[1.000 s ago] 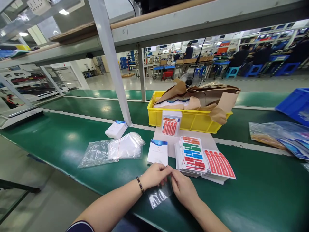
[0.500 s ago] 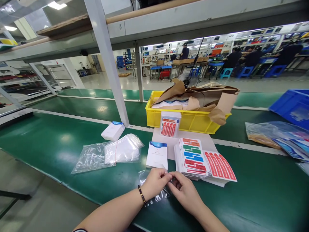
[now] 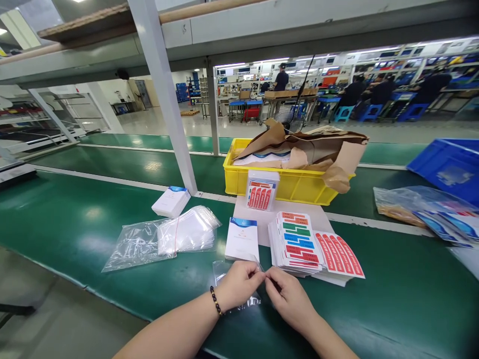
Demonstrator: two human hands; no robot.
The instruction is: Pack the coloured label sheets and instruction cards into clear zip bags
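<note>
My left hand (image 3: 239, 284) and my right hand (image 3: 290, 295) meet low in the middle of the view, both pinching the edge of a small clear plastic bag (image 3: 220, 271) that lies on the green belt (image 3: 75, 219). A beaded bracelet is on my left wrist. Just beyond my hands lies a white card with a blue top (image 3: 243, 239). To its right is a stack of colourful sticker sheets (image 3: 299, 242) and a fanned stack of red sticker sheets (image 3: 340, 254).
A pile of clear bags (image 3: 168, 237) and a small white box (image 3: 171, 201) lie to the left. A yellow bin (image 3: 284, 184) with brown paper sits behind, a sticker pack (image 3: 262, 192) leaning on it. A blue bin (image 3: 449, 169) and bagged items (image 3: 422, 207) are at right. People work far behind.
The clear bag has shifted from under my hands toward the left, beside my left hand. The view has drifted slightly; my hands stay pinched together.
</note>
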